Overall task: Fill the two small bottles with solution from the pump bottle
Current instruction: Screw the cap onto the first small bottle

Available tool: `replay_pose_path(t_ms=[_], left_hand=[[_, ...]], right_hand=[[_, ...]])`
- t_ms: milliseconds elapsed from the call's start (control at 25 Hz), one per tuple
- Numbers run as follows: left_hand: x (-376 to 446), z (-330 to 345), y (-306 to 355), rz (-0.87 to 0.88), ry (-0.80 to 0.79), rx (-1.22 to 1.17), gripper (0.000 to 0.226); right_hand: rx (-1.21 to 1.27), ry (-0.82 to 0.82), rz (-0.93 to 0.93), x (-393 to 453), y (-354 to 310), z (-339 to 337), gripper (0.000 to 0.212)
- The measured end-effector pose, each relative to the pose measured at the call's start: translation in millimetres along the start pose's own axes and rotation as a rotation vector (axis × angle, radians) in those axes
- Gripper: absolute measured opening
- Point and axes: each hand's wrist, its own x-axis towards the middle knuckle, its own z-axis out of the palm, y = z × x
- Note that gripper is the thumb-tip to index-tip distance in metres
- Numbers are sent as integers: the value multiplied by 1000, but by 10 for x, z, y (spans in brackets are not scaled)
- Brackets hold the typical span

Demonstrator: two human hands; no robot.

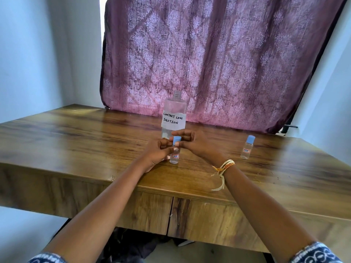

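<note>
We see a small clear plastic bottle (174, 158) with a red-edged label standing upright on the wooden table (76, 141), just in front of the tall clear bottle (174, 114) whose white paper label reads "CONTACT LENS SOLUTION". The tall bottle's threaded neck is open, with no pump on it. Our left hand (157, 154) curls around the small bottle's body from nine o'clock, thumb across its shoulder. Our right hand (193, 143) comes in from three o'clock and pinches the light blue cap (177, 139) on top between thumb and fingertips, the other fingers spread loosely. A second small clear bottle with a blue cap (247, 148) stands apart at three o'clock, untouched. A patterned purple curtain (218, 59) hangs behind at twelve o'clock.
</note>
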Motion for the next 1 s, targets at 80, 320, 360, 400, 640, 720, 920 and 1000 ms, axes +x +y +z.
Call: replay_pose_path(t_ms=[80,320,360,400,640,720,920,1000], left_hand=[[-1,-5,1,14,19,22,14],[7,-25,-21,50,35,24,19],[12,-28,-30,53,35,5,19],[21,-32,-42,50,38,-23,20],[36,-37,-54,93,105,14,24],[59,-58,-65,91,146,55,21],[185,-434,-33,97,213,333,26],[232,-712,-31,38,216,397,25]], right_hand=[[-12,97,-1,-3,3,55,36],[20,167,-14,-34,97,118,45],[51,124,9,-65,140,134,51],[84,88,39,-108,195,164,57],[-326,166,108,-161,307,316,55],[-413,215,105,-94,266,368,51],[-430,214,84,272,303,634,43],[-412,208,50,461,309,766,40]])
